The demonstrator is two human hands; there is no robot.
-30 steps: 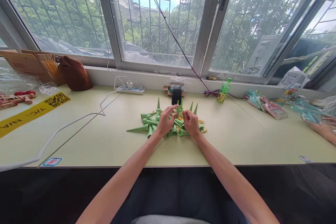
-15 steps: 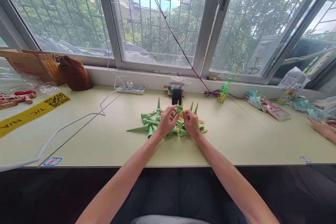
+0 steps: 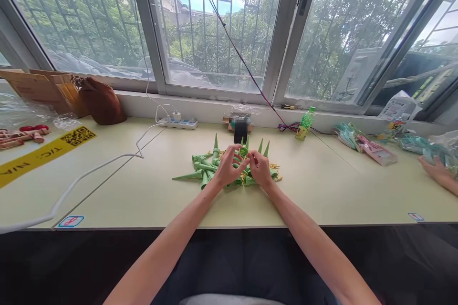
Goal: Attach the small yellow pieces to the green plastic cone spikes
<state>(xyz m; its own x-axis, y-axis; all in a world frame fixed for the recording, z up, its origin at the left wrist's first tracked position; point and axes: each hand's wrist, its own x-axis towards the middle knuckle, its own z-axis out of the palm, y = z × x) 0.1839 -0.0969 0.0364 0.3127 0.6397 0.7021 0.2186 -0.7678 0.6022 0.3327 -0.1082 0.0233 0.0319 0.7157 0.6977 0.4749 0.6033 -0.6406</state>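
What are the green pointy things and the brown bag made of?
The green pointy things look like hard, smooth plastic: they're all one even green, with neat round openings. The brown bag seems soft and dull, maybe cloth or suede, because it bulges and bunches near the top.

left hand [image 3: 226, 169] holding green cone [image 3: 244, 151] | right hand [image 3: 259, 168] hovering just beside | bottle [image 3: 305, 125] standing at hands' two o'clock
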